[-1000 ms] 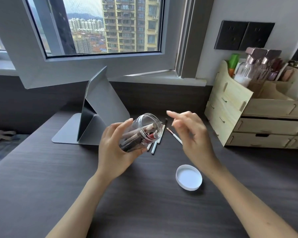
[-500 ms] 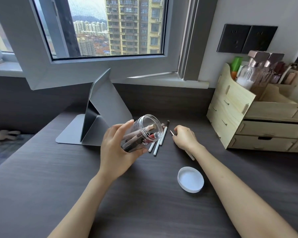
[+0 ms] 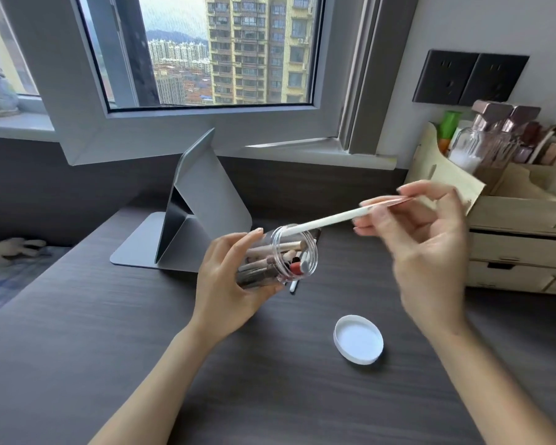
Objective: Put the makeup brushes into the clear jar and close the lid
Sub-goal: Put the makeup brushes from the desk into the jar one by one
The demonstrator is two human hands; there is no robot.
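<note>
My left hand (image 3: 228, 284) grips the clear jar (image 3: 289, 256), tilted with its open mouth facing right. Several makeup brushes lie inside it. My right hand (image 3: 424, 245) pinches a white-handled brush (image 3: 331, 218) by its rose-gold ferrule end. The handle tip of that brush rests at the top rim of the jar's mouth. A few more brushes (image 3: 294, 285) lie on the desk behind and under the jar, mostly hidden. The white lid (image 3: 358, 338) lies flat on the desk to the lower right of the jar.
A grey folding stand (image 3: 203, 203) sits at the back left of the dark desk (image 3: 109, 332). A wooden drawer organizer (image 3: 514, 239) with bottles stands at the right. Behind are the window sill and open window frame.
My right hand went down to the desk, picked up a white-handled brush, and lifted it so its handle tip is now at the jar's mouth. The left hand kept holding the jar.
</note>
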